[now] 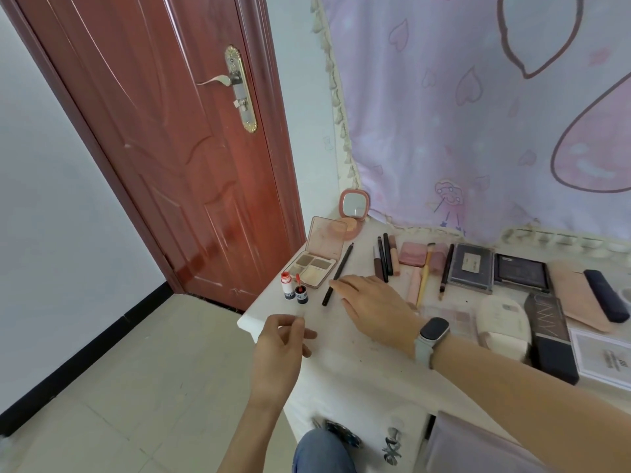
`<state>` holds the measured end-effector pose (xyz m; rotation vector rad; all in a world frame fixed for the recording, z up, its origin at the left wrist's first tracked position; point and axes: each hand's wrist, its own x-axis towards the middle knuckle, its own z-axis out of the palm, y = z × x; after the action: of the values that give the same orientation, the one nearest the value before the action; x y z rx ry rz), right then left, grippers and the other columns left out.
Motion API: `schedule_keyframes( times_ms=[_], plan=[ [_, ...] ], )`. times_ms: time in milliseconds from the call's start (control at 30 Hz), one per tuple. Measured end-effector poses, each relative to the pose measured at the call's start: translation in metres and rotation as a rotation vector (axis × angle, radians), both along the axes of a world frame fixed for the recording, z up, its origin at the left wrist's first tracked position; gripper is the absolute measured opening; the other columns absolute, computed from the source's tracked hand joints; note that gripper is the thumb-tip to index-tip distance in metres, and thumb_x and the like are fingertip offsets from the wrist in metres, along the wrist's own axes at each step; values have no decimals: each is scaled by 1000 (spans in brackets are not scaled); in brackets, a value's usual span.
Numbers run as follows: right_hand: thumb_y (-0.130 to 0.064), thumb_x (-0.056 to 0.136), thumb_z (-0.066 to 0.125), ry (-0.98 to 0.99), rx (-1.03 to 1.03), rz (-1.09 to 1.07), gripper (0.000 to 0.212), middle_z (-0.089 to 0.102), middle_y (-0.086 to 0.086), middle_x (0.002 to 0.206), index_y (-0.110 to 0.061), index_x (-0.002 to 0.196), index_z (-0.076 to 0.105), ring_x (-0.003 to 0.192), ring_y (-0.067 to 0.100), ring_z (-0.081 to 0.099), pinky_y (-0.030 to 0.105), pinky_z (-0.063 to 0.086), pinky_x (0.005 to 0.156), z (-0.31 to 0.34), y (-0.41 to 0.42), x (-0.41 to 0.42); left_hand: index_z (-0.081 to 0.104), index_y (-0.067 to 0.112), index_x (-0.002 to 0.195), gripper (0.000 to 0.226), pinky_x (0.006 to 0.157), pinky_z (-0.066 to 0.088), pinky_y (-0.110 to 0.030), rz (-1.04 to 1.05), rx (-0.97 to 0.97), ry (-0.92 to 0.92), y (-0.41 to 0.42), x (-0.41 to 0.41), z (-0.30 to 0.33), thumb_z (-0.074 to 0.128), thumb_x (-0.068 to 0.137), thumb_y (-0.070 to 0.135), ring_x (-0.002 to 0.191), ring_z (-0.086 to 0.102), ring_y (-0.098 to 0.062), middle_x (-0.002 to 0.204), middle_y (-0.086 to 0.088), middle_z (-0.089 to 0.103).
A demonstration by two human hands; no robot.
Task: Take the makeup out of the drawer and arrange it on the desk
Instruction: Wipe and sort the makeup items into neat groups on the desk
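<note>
Makeup lies spread over the white desk. My right hand, with a watch on its wrist, lies flat with straight fingers, and its fingertips touch a long black pencil. My left hand hovers over the desk's left front corner, thumb and forefinger pinched on something small and pale, too blurred to name. Just beyond it stand two small lip bottles, one red-capped. Behind them lie an open eyeshadow palette and a pink mirror compact.
To the right lie slim pencils and tubes, a pink case, dark palettes, a white sponge case, a long dark box and a pink pouch. A red door stands left and a lilac cloth hangs behind.
</note>
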<state>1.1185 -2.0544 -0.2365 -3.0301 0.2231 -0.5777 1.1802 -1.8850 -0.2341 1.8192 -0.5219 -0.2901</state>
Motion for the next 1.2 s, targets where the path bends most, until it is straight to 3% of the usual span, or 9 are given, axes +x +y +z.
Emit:
schedule_keyframes(
  times_ms=[133,233,333,533,633,800,900,1033,1200],
  plan=[
    [-13,93,42,-149,73,-145,30,61,7,113,-12,118,60,104,28,56,37,36,86,2,-18,-16,60,20,81,8,58,38,-4,-29,51,-270,-29,-4,6,58,89,19,63,56,2,74,13,61],
    [-17,94,41,-121,109,-314,28,61,4,113,-15,114,61,107,24,54,34,35,86,5,-44,-32,66,11,91,14,67,36,-13,-34,115,-490,-66,-8,7,59,89,22,74,53,-6,86,2,56],
    [-21,94,39,-55,99,-383,30,60,0,115,-19,114,60,108,20,49,31,31,83,5,-63,-43,63,10,103,26,83,42,-33,-21,296,-613,-102,-5,3,48,94,30,94,55,-24,101,-7,60],
    [-23,93,40,-30,152,-372,29,60,-2,116,-21,114,60,110,19,48,33,31,83,3,-65,-44,54,15,113,29,87,32,-32,17,631,-828,-141,7,-5,42,96,35,109,49,-23,114,-3,59],
    [-25,94,39,-16,168,-357,29,60,-2,117,-22,115,59,111,20,48,34,31,86,3,-62,-37,56,13,117,33,88,34,-36,53,651,-818,-142,6,-2,47,95,35,109,51,-26,113,-6,61],
    [-27,95,36,43,117,-290,34,56,1,116,-26,125,51,110,23,46,36,30,86,-7,-56,-27,73,12,83,19,65,49,-36,23,465,-888,-110,-11,-6,80,66,13,76,64,-29,80,-7,68],
    [-30,96,33,61,2,-237,36,54,3,110,-26,127,50,106,24,46,34,26,78,-13,-50,-25,71,13,93,13,76,43,-37,-93,429,-823,-92,-14,-24,66,81,13,93,60,-26,96,-4,67],
    [-42,94,34,43,-108,-191,34,59,2,95,-21,104,60,91,25,51,33,21,71,-11,-44,-24,67,17,103,20,87,33,-29,-91,395,-778,-89,-13,-33,51,92,22,107,50,-20,110,2,62],
    [-34,89,42,67,33,-309,21,61,2,95,-21,103,51,91,25,54,36,26,77,-4,-43,-23,62,25,111,25,88,26,-23,-91,406,-731,-90,-7,-36,46,93,28,113,42,-12,116,11,56]
  ],
)
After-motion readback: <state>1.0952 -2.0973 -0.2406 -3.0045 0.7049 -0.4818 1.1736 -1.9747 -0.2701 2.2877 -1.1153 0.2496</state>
